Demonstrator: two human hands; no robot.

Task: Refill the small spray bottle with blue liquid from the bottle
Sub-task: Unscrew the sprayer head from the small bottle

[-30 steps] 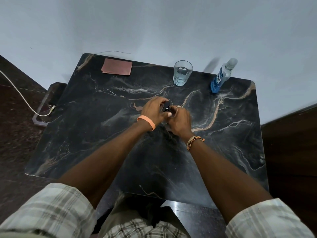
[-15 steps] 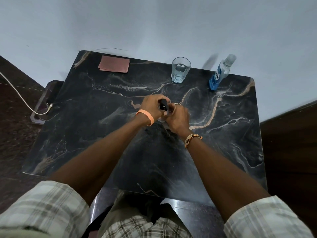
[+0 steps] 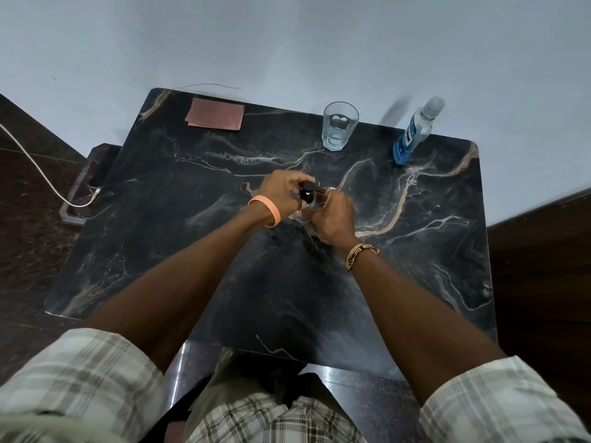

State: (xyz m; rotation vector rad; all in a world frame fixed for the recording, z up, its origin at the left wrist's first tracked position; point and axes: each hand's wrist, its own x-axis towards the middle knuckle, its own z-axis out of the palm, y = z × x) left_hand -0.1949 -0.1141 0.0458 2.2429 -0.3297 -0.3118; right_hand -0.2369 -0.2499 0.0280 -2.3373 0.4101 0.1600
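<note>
Fingers of left hand (image 3: 281, 195) still grip the spray head (image 3: 308, 190), now more exposed; right hand (image 3: 332, 215) clasps the spray bottle (image 3: 303, 215).

A pale blue-grey wall (image 3: 287, 43), plain and evenly lit, is seen across the upper part of the view. A thin dark line (image 3: 211, 85) is marked on it just above the table (image 3: 160, 225). The table is set against the wall and topped with polished black marble veined in tan and white. Dark brown speckled floor (image 3: 25, 251) is seen at the left. A low dark stand (image 3: 84, 177) is placed beside the table's left edge, and a white cable (image 3: 35, 167) is run to it. Light is reflected from the floor at the near edge.
</note>
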